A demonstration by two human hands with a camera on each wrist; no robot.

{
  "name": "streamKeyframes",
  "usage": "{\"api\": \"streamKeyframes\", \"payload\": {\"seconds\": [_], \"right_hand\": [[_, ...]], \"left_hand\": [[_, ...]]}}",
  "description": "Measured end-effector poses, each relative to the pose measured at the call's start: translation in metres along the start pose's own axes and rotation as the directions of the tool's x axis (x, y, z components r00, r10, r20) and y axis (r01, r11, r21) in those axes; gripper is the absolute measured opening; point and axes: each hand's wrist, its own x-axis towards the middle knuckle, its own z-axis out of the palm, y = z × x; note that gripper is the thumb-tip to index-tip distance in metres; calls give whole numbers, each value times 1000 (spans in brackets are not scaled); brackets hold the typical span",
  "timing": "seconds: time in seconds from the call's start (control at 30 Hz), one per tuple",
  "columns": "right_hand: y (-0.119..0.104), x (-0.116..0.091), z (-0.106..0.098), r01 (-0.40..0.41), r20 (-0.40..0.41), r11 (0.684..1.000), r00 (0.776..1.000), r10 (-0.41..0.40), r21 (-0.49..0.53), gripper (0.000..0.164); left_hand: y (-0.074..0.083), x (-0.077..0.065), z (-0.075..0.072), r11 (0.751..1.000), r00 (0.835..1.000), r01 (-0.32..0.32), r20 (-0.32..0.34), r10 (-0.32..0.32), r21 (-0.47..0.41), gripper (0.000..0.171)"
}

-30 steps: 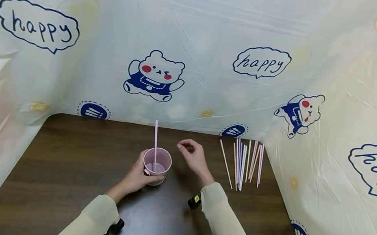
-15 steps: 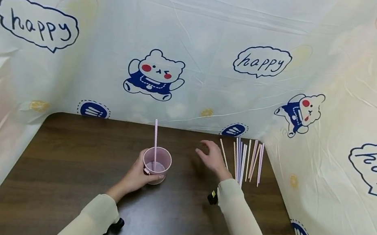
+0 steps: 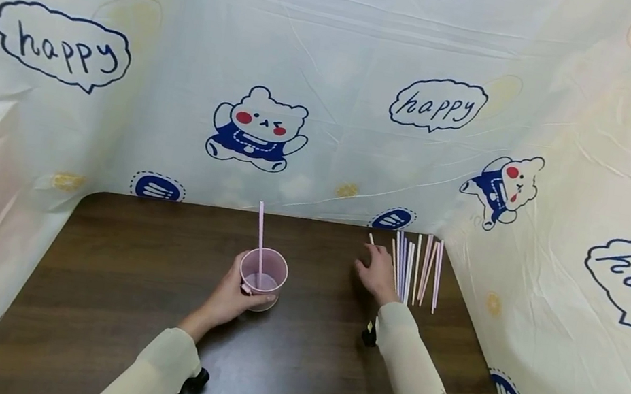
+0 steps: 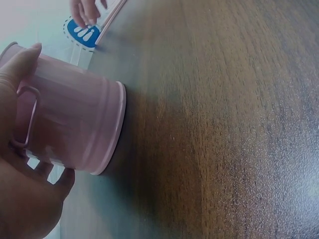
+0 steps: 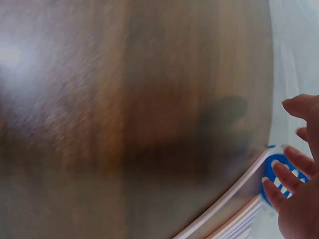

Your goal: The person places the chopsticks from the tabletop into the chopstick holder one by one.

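Observation:
My left hand (image 3: 231,292) grips a pink mug (image 4: 75,112) around its side, thumb near the handle; the mug stands upright on the table. One pinkish straw (image 3: 260,236) leans inside it and sticks up past the rim. Over to the right, my right hand (image 3: 379,274) hovers above the nearest loose straw (image 5: 224,199), a pale one at the left end of the row, and hides most of it in the head view. In the right wrist view the fingers are spread apart and hold nothing.
Several pink, purple and cream straws (image 3: 417,268) lie side by side at the table's back right. The dark wooden table (image 3: 109,288) backs onto a printed curtain (image 3: 344,91) that also hangs along both sides.
My right hand has moved right, from beside the mug to over the leftmost loose straw, and its fingers have opened out. The left hand, mug and its straw have stayed put.

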Motion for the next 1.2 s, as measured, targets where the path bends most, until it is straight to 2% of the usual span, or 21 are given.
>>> {"api": "streamKeyframes", "payload": {"seconds": [0.2, 0.3, 0.53, 0.7, 0.83, 0.93, 1.03, 1.2], "right_hand": [[19, -2, 4, -63, -52, 994, 996, 68, 85, 66], [25, -4, 6, -91, -42, 991, 995, 96, 103, 69], [36, -9, 9, -153, -19, 983, 988, 156, 103, 72], [41, -9, 10, -203, -26, 962, 977, 211, 181, 73], [43, -9, 9, -235, -19, 932, 968, 250, 276, 71], [44, -9, 9, -244, -21, 904, 963, 269, 352, 69], [44, -10, 9, -271, -25, 851, 948, 316, 451, 66], [48, -11, 11, -305, -38, 758, 917, 398, 577, 58]], "left_hand": [[-23, 3, 1, 1000, 1000, 22, 5, -22, 20, 102], [-31, 4, 1, 998, 999, 44, 15, -44, 43, 103], [-33, 5, 2, 998, 998, 54, 28, -55, 40, 104], [-31, 5, 3, 999, 999, 30, 15, -30, 38, 104], [-30, 5, 3, 999, 1000, 19, 13, -19, 37, 104], [-29, 6, 2, 998, 999, 36, 19, -37, 42, 103], [-29, 6, 3, 998, 999, 43, 17, -43, 52, 103], [-31, 6, 3, 998, 1000, 17, 12, -18, 54, 100]]}}
